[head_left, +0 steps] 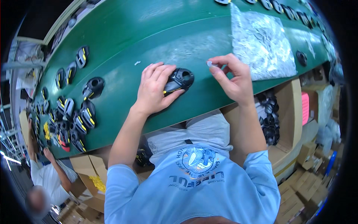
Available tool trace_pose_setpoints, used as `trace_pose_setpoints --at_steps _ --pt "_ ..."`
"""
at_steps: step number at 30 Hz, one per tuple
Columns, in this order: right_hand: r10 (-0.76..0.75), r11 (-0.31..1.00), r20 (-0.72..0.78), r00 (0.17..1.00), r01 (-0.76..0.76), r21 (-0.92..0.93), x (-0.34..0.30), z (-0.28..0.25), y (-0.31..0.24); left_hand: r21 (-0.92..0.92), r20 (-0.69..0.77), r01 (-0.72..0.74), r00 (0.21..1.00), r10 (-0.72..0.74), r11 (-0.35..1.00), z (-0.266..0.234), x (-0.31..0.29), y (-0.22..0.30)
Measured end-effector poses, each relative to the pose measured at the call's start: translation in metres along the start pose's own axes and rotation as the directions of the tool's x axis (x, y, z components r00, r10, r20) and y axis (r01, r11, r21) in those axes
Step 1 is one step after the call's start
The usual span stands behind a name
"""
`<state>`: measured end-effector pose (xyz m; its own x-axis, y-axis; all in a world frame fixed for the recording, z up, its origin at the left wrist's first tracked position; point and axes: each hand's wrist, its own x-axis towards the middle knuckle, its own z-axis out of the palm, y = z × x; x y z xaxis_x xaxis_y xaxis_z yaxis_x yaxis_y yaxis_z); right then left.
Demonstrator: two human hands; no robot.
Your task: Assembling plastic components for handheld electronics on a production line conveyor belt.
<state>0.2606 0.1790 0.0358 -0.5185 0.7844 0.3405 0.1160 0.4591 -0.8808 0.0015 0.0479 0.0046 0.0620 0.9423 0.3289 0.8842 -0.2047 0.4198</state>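
Observation:
My left hand lies over a black plastic housing with yellow trim and a round hole at one end. Its fingers and thumb hold the housing down on the green table, hiding the left part of it. To the right, above the tabletop, my right hand pinches a small translucent plastic piece between thumb and forefinger. A gap separates this piece from the housing. A tiny white scrap rests on the table beyond my left hand.
A clear plastic bag lies on the right. Several black-and-yellow housings cluster at the left; more line the far edge. A cardboard box of black parts stands below the near edge. Another person works at the far left.

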Motion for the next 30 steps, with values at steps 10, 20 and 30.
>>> trace_pose_setpoints --at_steps 10,20,30 --pt "-0.076 0.951 0.316 0.946 0.164 -0.263 0.016 0.005 0.005 -0.087 -0.018 -0.014 1.000 0.012 0.996 0.002 -0.003 -0.005" --pt "0.297 0.642 0.293 0.909 -0.417 0.644 -0.008 0.045 0.016 -0.114 -0.036 -0.024 0.999 0.020 0.993 0.002 -0.005 -0.008" --pt "0.062 0.993 0.024 0.998 -0.059 -0.105 -0.011 0.077 0.003 -0.064 -0.107 0.034 0.993 -0.041 0.997 0.017 -0.006 0.001"
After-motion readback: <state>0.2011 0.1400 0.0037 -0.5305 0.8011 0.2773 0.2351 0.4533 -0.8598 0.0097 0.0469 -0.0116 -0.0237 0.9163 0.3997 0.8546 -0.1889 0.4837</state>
